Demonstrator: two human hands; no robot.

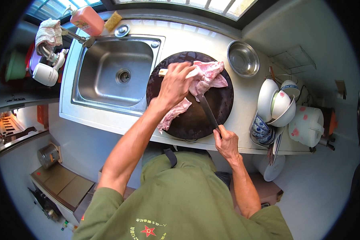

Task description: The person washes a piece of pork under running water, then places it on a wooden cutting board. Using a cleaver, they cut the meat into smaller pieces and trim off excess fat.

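Observation:
A large piece of raw meat [208, 73] lies on the far half of a round, dark chopping board [192, 126]. My left hand [177, 85] grips this meat from its left side, and a pale bone end [163, 72] sticks out past the fingers. The hand is slightly blurred and hides part of the meat. In my right hand [228, 142] is the handle of a knife [208, 110], its blade slanting away to the left. The blade's tip meets the near edge of the meat. A smaller strip of raw meat [175, 115] rests at the board's left, partly behind my left forearm.
Left of the board is a steel sink [87, 103] with a tap [88, 42]. A pink pump bottle [90, 21], a sponge [113, 21] and a drain plug [122, 30] stand behind it. On the right are a steel bowl [243, 58], stacked bowls [268, 100] and a floral appliance [304, 126].

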